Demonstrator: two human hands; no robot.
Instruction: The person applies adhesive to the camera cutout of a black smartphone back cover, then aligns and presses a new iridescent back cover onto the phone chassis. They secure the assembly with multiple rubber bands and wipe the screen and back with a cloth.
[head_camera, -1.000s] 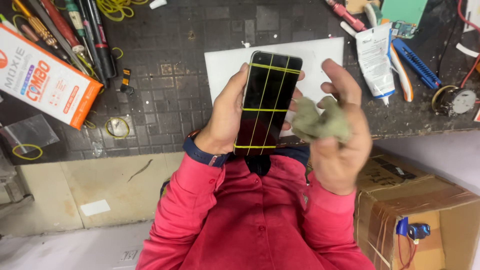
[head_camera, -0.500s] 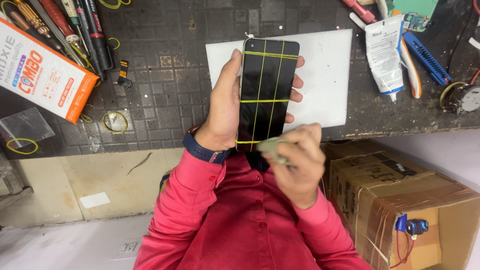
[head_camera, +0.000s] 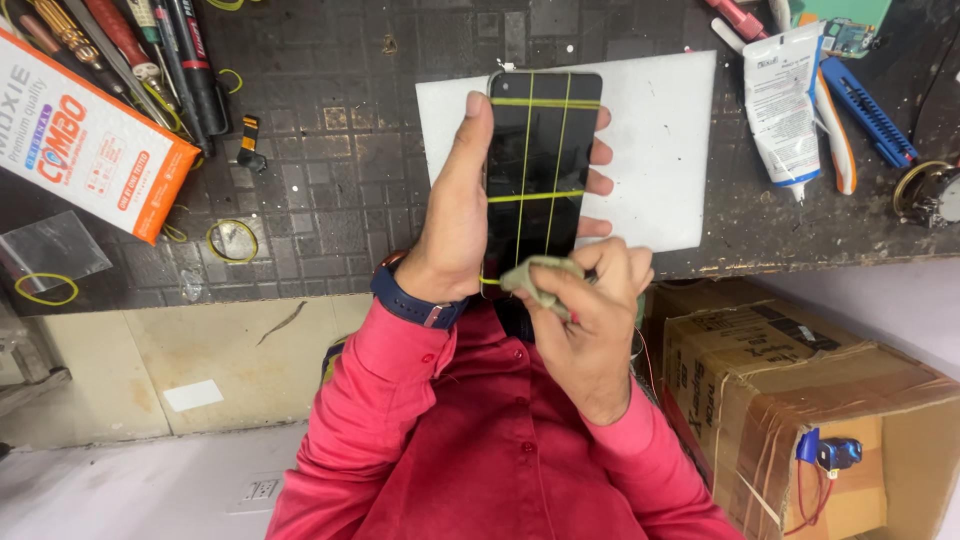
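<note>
My left hand grips a black phone upright above the workbench, thumb along its left edge and fingertips showing on the right. Yellow rubber bands cross the phone's dark screen lengthwise and sideways. My right hand pinches a crumpled greenish cloth against the phone's bottom end. A dark watch sits on my left wrist, and both sleeves are red.
A white sheet lies on the dark tiled bench behind the phone. Orange-and-white box and screwdrivers at the left, loose yellow rubber band. White tube and blue tool at right. Taped cardboard box below right.
My right hand came from the phone's right side down to its bottom end with the cloth. The phone has been lifted slightly farther over the white sheet.
</note>
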